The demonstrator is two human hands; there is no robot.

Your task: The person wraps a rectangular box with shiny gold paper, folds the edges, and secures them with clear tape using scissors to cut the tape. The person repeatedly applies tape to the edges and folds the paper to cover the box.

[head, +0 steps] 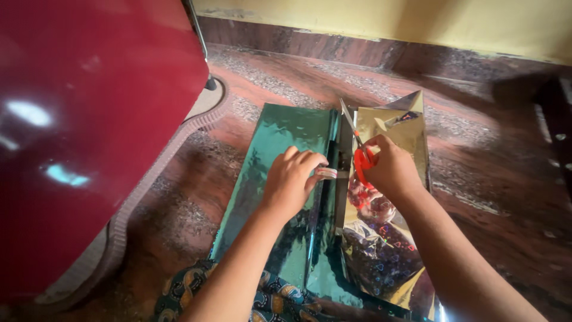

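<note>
My right hand [390, 170] grips red-handled scissors [356, 149], blades pointing up and away over the gap between two foil sheets. My left hand [292, 179] rests on a shiny green foil wrapping sheet [268, 149] and pinches a small roll of clear tape [326, 173] with thumb and fingers. To the right lies a gold holographic foil sheet [390, 238] with heart patterns, its far end curled up. The two sheets lie side by side on the floor, a dark fold between them.
A large glossy dark red surface [83, 119] fills the left side, with a ribbed grey edge [149, 179] beneath it. The floor is mottled brown stone [488, 179]. A yellow wall with a dark skirting runs along the back. Patterned fabric [190, 286] lies at the bottom.
</note>
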